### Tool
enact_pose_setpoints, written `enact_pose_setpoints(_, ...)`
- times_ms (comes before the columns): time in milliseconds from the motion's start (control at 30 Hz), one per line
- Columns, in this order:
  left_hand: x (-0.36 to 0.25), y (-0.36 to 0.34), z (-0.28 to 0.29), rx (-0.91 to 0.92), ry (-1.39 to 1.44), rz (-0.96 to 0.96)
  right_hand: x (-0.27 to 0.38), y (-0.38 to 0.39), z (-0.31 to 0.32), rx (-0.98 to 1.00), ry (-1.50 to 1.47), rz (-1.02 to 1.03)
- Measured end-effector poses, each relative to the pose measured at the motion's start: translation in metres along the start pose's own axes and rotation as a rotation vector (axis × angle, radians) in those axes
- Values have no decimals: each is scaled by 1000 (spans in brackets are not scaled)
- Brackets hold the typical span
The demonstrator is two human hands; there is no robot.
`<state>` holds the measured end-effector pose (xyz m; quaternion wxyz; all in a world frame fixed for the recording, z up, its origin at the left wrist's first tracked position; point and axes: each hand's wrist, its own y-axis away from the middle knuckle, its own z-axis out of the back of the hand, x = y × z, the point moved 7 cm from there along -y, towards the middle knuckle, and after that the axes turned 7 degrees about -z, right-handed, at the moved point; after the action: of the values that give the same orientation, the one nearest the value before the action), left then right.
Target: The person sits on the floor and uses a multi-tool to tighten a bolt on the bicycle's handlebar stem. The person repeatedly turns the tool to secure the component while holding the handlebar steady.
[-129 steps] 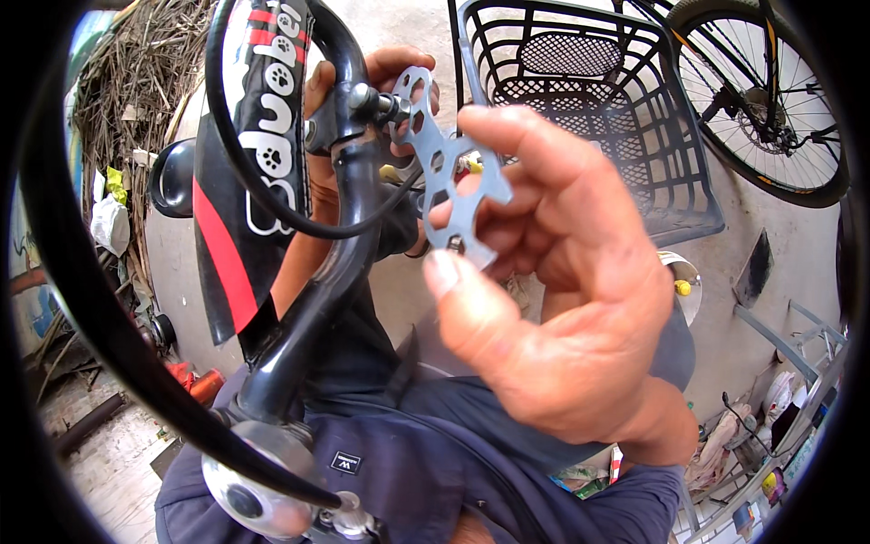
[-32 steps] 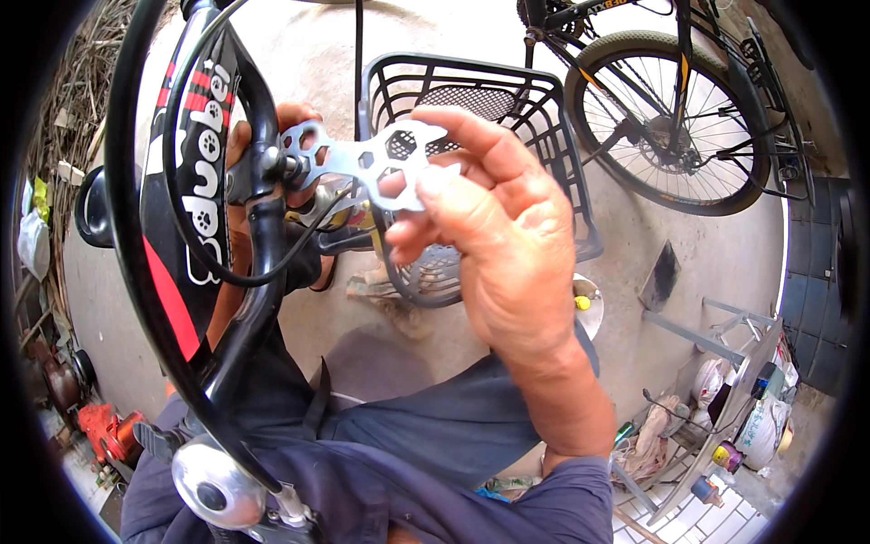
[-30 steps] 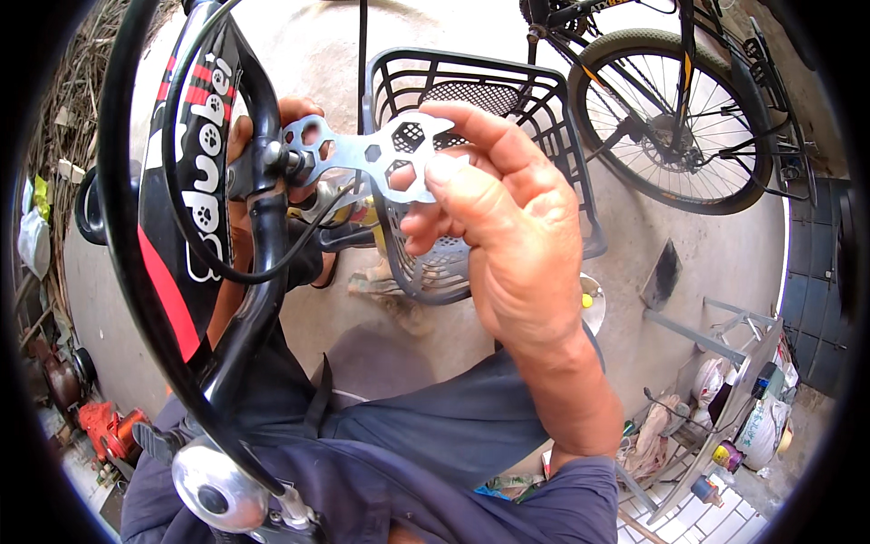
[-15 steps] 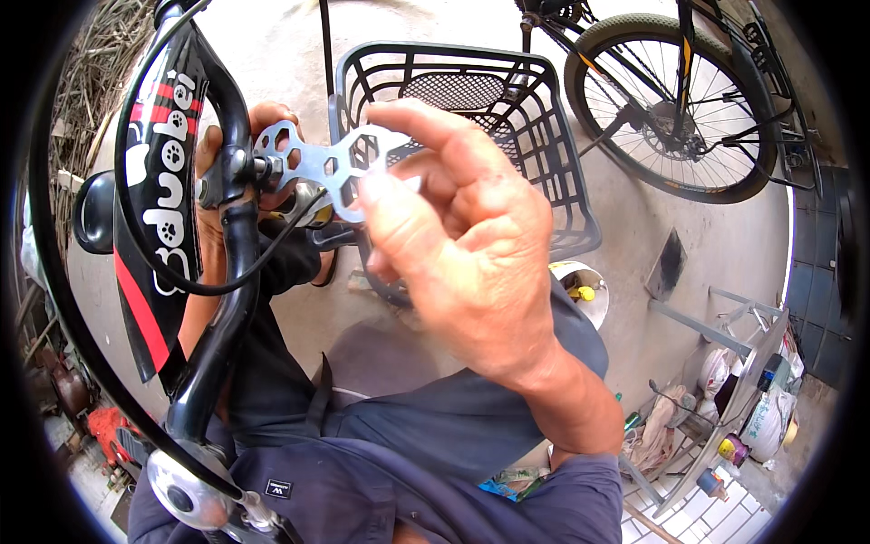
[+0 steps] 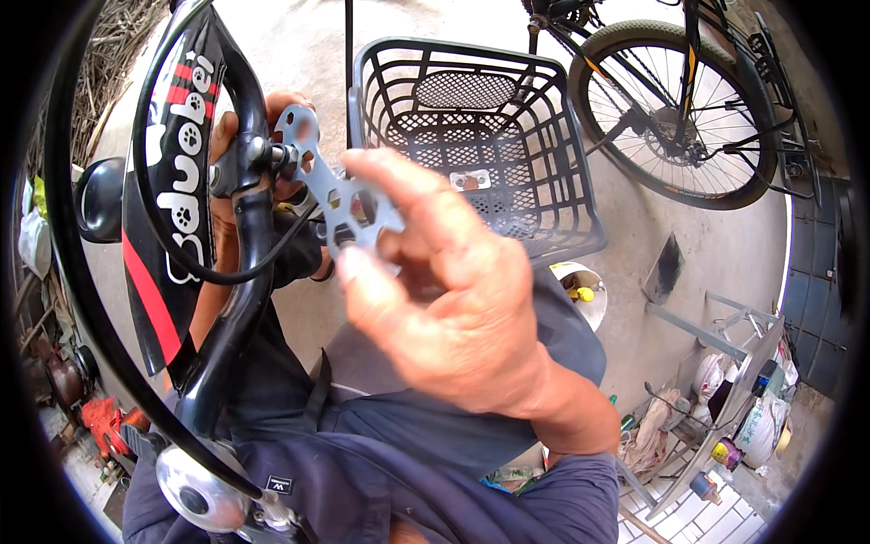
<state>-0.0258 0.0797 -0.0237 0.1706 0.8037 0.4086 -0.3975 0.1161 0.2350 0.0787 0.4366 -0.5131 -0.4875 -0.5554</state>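
A flat silver multi-hole wrench [image 5: 315, 167], bone-shaped, is pinched at its lower right end between the thumb and fingers of my right hand [image 5: 453, 317]. Its other end lies against the bolt [image 5: 272, 154] on the handlebar clamp; whether a hole sits over the bolt head I cannot tell. My left hand [image 5: 288, 102] reaches up behind the black handlebar [image 5: 246, 245], its fingers curled round both sides of the clamp. The handlebar and a black cable hide most of that hand.
Beyond the handlebar stands a black plastic basket [image 5: 594, 227]. Another bicycle's rear wheel [image 5: 675, 118] is at the far right. A white bucket [image 5: 589, 313] stands beside my knee, and a metal frame [image 5: 698, 331] with bags lies at the right. A silver bell [image 5: 195, 490] sits near my body.
My right hand has swung the wrench's held end downward and slightly left, so the wrench slants more steeply. The handlebar and basket appear shifted a little right in the picture.
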Motion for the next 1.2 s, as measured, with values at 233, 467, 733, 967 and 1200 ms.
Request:
enact_pose_setpoints(233, 4, 5, 10, -104, -13, 8, -2, -5, 3, -39, -57, 32)
enact_pose_setpoints(467, 0, 2, 8, -113, -69, -14, -9, -26, 17, -132, -172, -67)
enact_pose_setpoints(733, 5, -2, 9, 117, 136, 37, -7, -31, 13, -51, -187, -129)
enact_pose_setpoints(967, 2, 3, 12, 112, 153, 40, -4, -15, -4, -15, -47, 36)
enact_pose_setpoints(1200, 5, 4, 15, 61, 91, 52, -1, -10, -3, -27, 4, 88)
